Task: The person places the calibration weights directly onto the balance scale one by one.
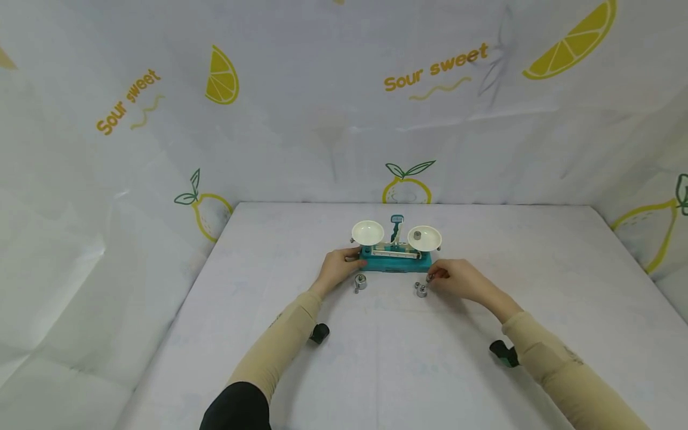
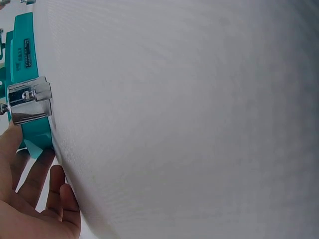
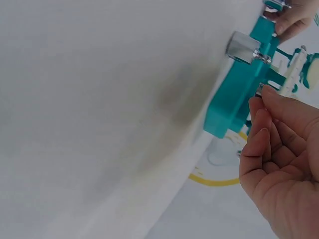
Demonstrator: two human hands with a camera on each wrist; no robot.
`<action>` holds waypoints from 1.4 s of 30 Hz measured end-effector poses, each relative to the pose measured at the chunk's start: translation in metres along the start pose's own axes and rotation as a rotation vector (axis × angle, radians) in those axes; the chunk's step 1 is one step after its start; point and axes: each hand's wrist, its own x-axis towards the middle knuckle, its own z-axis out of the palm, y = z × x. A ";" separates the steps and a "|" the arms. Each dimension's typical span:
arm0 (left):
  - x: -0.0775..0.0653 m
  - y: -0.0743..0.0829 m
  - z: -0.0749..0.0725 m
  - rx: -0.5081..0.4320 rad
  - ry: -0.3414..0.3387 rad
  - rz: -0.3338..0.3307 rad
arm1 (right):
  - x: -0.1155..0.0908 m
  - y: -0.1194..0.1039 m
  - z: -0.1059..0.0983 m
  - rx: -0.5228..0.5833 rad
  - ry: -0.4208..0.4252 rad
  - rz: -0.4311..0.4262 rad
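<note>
- One scale [image 1: 395, 264], teal, stands upright near the far edge of the table [image 1: 376, 370], between the two hands.
- Two white pans on it: the left pan [image 1: 368, 233] and the right pan [image 1: 431, 240].
- One weight [image 1: 417, 235] sits in the right pan.
- Two metal pieces stand in front of the base's left part: a larger weight [image 1: 361, 280] and a smaller one [image 1: 356, 291] just beside it, on the near side.
- Two more are in front of the base's right part: a weight [image 1: 421, 291] and a smaller piece [image 1: 416, 285] close by; the pieces are tiny here, so this count may be off.
- One small weight [image 1: 430, 278] is in the right hand [image 1: 457, 279], pinched between thumb and forefinger, the other fingers curled in towards the palm. The hand is raised by the base's right front corner, its arm reaching in from the lower right.
- The left hand [image 1: 337, 269] grips the base's left end, thumb at the front and fingers round the end, the two outer fingers bent by the tabletop. Its arm reaches in from the lower left.
- Two beige sleeves, left [image 1: 274, 346] and right [image 1: 559, 370], cover the forearms.
- Two "Sour sweet" prints mark the lemon-patterned cloth [image 1: 301, 119] behind.
</note>
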 end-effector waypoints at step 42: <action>-0.004 0.006 0.000 0.000 0.012 -0.009 | 0.048 -0.015 -0.045 -0.009 0.160 0.107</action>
